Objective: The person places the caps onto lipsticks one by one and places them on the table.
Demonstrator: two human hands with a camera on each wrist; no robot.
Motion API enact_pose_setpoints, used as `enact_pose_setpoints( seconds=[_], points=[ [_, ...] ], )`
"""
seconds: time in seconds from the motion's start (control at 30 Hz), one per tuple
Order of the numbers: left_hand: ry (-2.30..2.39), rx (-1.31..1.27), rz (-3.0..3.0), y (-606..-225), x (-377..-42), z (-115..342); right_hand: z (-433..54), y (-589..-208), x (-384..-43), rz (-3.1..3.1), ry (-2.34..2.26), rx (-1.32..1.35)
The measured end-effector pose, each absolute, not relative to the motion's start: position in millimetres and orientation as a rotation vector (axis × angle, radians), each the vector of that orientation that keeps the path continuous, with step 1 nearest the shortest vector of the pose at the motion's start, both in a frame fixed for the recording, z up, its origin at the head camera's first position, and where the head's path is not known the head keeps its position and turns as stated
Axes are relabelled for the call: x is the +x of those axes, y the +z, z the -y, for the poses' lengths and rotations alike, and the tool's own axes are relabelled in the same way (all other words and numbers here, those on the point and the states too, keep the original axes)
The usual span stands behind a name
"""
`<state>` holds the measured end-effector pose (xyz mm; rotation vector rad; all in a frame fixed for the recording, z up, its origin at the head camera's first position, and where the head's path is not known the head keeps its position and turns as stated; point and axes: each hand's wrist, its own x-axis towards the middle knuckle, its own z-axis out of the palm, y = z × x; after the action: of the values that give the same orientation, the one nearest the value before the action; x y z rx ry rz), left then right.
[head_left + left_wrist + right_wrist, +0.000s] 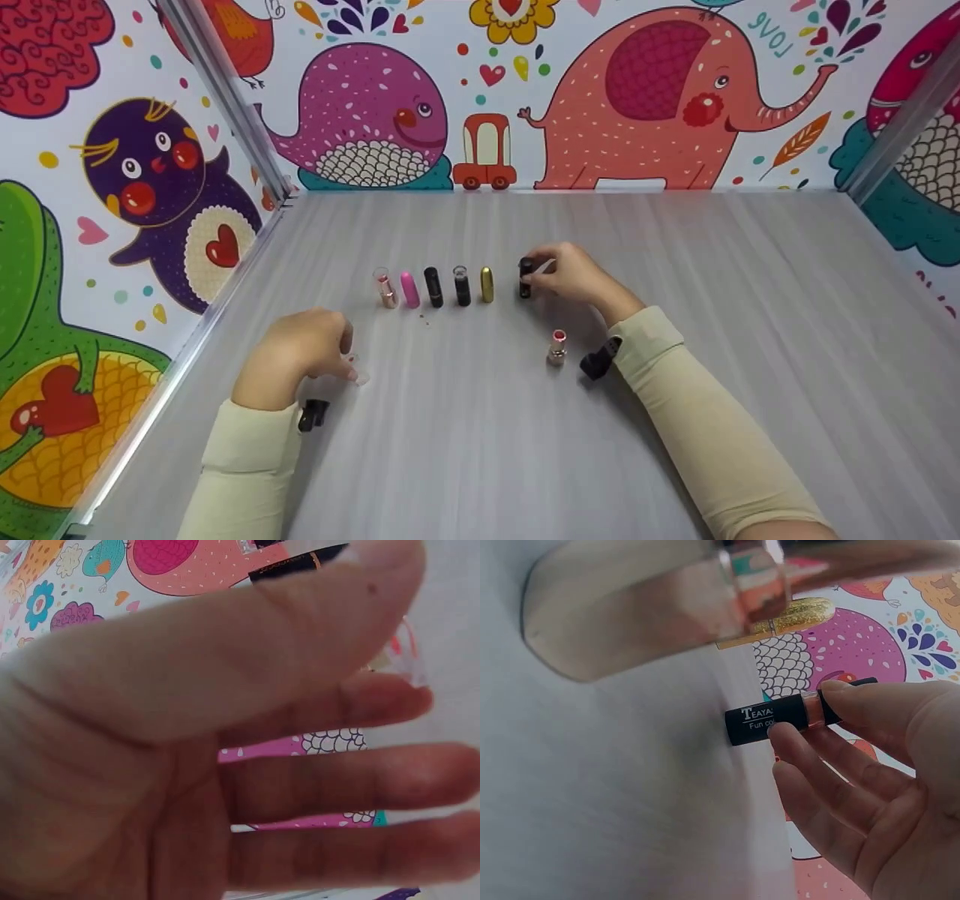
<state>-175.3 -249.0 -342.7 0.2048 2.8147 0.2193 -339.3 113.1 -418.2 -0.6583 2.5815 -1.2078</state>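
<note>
In the head view my right hand (574, 277) pinches a black lipstick tube (525, 277) upright, at the right end of a row. The right wrist view shows its rose-gold band and white lettering, with thumb and fingertips on the tube (761, 722). My left hand (304, 349) is low over the table at the left, thumb and index finger around a small clear cap (361, 373); that cap (409, 652) shows partly behind the thumb in the left wrist view. An uncapped rose-gold lipstick (556, 349) with a red tip stands near my right wrist.
The row holds a clear-capped rose-gold lipstick (386, 291), a pink tube (409, 290), a black tube (433, 288), a black one with a clear top (462, 288) and a gold tube (487, 285). Tiny specks lie before it. Cartoon-printed walls (480, 67) border the grey table (465, 450).
</note>
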Motion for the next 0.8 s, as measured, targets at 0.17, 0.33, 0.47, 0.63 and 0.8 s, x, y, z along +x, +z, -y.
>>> enact_pose_setpoints(
  seconds=[0.17,0.33,0.47,0.63,0.8],
  points=[
    [0.243,0.208,-2.794,-345,-177,247,-114,-418,-339,-2.559,-1.226,-0.663],
    [0.218,0.244,-2.797,-348,-178,243,-119,-414,-338,-2.529,-1.199,-0.649],
    [0.193,0.293,-2.816,-349,-179,243,-126,-408,-337,-2.515,-1.185,-0.65],
    [0.163,0.345,-2.846,-350,-180,242,-135,-403,-336,-2.52,-1.204,-0.643],
    [0.151,0.358,-2.867,-352,-179,242,-142,-398,-337,-2.538,-1.238,-0.648]
  ],
)
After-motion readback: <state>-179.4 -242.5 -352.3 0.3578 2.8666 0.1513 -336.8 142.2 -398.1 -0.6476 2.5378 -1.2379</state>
